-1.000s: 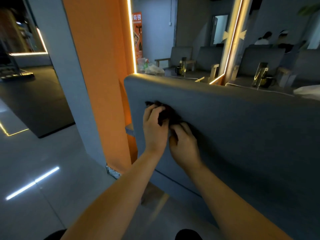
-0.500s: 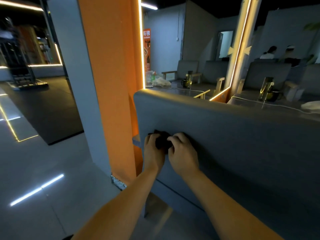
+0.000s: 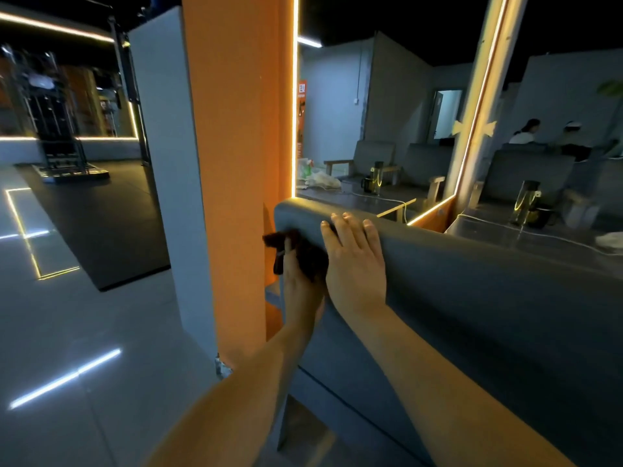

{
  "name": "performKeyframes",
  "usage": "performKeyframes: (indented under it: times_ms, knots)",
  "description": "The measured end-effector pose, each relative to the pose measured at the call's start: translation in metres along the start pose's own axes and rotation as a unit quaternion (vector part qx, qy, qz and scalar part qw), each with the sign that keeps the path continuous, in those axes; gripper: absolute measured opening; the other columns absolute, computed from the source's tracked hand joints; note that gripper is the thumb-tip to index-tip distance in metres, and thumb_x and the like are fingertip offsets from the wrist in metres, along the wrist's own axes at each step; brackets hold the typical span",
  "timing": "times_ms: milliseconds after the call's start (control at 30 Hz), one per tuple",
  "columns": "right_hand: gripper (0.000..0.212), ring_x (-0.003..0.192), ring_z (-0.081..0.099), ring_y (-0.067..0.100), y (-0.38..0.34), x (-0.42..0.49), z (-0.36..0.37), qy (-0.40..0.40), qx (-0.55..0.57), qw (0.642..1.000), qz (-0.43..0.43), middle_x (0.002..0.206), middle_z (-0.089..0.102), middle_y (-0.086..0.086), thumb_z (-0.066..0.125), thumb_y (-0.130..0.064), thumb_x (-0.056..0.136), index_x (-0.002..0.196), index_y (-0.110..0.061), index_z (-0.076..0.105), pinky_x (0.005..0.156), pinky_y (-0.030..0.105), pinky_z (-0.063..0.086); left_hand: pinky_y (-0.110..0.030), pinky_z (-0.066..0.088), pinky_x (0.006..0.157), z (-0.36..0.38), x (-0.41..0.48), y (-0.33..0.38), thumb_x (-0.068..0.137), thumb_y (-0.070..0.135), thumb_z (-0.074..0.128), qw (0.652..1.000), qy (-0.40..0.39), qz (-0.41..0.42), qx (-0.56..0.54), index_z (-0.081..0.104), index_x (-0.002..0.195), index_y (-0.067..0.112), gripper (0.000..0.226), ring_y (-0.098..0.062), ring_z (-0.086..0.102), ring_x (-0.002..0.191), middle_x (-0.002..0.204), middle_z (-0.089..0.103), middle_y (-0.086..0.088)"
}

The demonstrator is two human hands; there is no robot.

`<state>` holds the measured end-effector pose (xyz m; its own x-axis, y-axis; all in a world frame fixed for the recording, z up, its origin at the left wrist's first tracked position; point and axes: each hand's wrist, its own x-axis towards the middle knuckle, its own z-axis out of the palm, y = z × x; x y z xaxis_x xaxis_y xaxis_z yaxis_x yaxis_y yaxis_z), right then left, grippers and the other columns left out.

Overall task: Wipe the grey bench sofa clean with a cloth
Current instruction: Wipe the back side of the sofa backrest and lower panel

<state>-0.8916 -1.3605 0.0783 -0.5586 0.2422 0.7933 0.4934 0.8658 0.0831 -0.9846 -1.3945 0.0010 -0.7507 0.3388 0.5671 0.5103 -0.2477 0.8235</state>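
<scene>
Half a second ago both hands were bunched together on the dark crumpled cloth (image 3: pixel 306 255), lower on the back panel of the grey padded bench sofa (image 3: pixel 488 315). Now they are parted. The right hand (image 3: pixel 357 264) has let go of the cloth and lies flat on the panel just left of the frame's centre. Its fingers (image 3: pixel 348 227) are straight and reach up to the rounded top edge, holding nothing. The left hand (image 3: pixel 299 284) now has the cloth alone. It has carried it up to the sofa's upper left corner, just beside the orange pillar (image 3: pixel 236 163) that fills the upper middle of the frame.

As a judgement, the two-handed scrubbing of the panel has given way to a one-handed wipe of the end and top edge, with the right hand perhaps steadying. The long stretch of backrest running to the right of the frame seems to be untouched yet.

The left forearm rises from the bottom centre, wrist straight, fingers curled into the cloth and pressing it against the corner. One fingertip shows through the folds. The right forearm comes in from the lower right, palm against the upholstery, touching the cloth's right edge.
</scene>
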Motion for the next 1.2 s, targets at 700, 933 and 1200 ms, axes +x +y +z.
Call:
performKeyframes:
  times_ms: [700,933,1200]
  knots:
    - [0.060,0.157,0.000,0.023,0.006,-0.030,0.041,-0.010,-0.097,0.991,-0.094,0.169,0.010,0.008,0.032,-0.009,0.098,0.158,-0.007,0.025,0.126,0.044,-0.005,-0.046,0.027,0.123,-0.002,0.023,-0.021,0.102,0.041,0.053,0.996,-0.004,0.079,0.041,0.008,0.153,0.056,0.070,-0.017,0.020,0.153,0.165,0.021,0.001]
    - [0.062,0.156,-0.009,0.024,0.002,-0.048,0.063,-0.028,-0.117,0.987,-0.108,0.170,0.000,0.008,0.028,-0.013,0.100,0.159,-0.006,0.011,0.125,0.046,-0.008,-0.050,0.015,0.126,-0.005,-0.028,-0.094,0.099,0.046,0.057,0.991,-0.087,-0.033,0.097,-0.005,0.161,0.035,0.088,-0.008,-0.005,0.155,0.169,-0.004,0.015]
    - [0.071,0.142,0.040,0.025,0.001,-0.109,0.109,-0.121,0.009,0.991,-0.053,0.145,0.055,0.013,0.076,0.000,0.069,0.137,0.002,0.057,0.118,0.039,0.021,-0.045,0.024,0.124,-0.020,-0.019,-0.075,0.097,0.008,0.050,0.994,-0.079,-0.032,0.063,0.011,0.162,0.026,0.077,-0.010,0.018,0.153,0.166,0.019,0.010]
